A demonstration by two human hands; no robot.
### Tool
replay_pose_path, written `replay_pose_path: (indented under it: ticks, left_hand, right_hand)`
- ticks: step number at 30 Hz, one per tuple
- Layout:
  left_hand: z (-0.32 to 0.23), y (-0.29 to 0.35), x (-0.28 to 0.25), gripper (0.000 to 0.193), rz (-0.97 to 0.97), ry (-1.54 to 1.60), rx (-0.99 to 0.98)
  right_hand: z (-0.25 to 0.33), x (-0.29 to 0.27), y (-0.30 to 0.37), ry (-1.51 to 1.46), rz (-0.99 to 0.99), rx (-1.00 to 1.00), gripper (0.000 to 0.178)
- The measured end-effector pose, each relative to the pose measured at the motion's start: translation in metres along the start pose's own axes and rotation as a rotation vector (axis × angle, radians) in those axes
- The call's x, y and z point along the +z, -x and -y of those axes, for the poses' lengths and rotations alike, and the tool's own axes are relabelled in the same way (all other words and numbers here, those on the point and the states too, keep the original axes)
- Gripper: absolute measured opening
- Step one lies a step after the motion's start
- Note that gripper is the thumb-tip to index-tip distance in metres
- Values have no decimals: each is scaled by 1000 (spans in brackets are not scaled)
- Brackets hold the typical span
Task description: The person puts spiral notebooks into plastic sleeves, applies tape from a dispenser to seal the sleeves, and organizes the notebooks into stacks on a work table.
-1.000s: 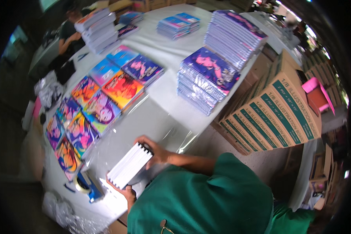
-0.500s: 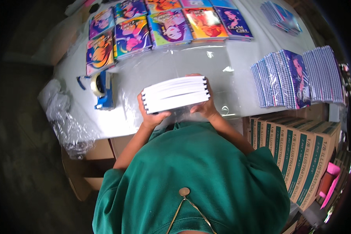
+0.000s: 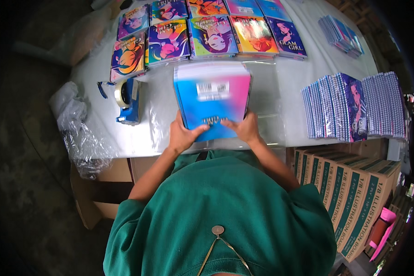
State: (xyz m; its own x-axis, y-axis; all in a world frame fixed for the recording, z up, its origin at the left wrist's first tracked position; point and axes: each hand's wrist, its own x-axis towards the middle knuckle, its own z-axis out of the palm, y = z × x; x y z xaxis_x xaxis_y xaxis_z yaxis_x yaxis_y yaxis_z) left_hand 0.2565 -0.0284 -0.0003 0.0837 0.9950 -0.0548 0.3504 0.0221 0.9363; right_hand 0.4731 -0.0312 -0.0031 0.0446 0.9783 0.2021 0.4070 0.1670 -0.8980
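Grip: left hand (image 3: 181, 136) and right hand (image 3: 246, 130) each clasp the near edge of the blue-and-pink stack of thin books (image 3: 211, 99).
Location: stack lies flat on clear plastic film (image 3: 267, 103), on the white table (image 3: 308, 60).
Handling: likely heavy, glossy, prone to sliding apart; best held at 2 opposite edges.
Surroundings: blue tape dispenser (image 3: 126, 99) left; colourful book piles (image 3: 207, 32) beyond; upright book rows (image 3: 354, 108) right.

A stack of thin books (image 3: 211, 99) lies flat on the white table's near edge, back cover up, blue shading to pink, with a white barcode label near its far end. Clear plastic film (image 3: 267, 110) lies under it, spreading to the right.
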Motion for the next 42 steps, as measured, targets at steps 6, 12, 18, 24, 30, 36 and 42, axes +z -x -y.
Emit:
replay_pose_path:
  ticks: [6, 12, 18, 24, 30, 36, 42]
  left_hand:
    - [20, -40, 0, 78, 301, 37, -566]
    - [-13, -49, -9, 81, 439, -612, -601]
    - [-16, -43, -11, 77, 37, -248, -261]
    - [17, -47, 19, 72, 48, 390, -146]
    - [22, -45, 13, 53, -64, 179, -134]
    - [75, -43, -19, 42, -566, -913, -83]
    - [89, -31, -11, 34, -520, -941, -88]
  right_hand:
    - [-36, 12, -15, 118, 289, 690, 76]
    - [-1, -3, -34, 440, 462, 717, 81]
    - [-33, -4, -21, -121, 37, 405, 69]
    - [-57, 26, -15, -632, 68, 337, 65]
    - [-55, 25, -16, -585, 53, 350, 60]
    - [-106, -36, -9, 561, -336, 324, 32]
    - [-107, -44, 11, 835, -378, 331, 23]
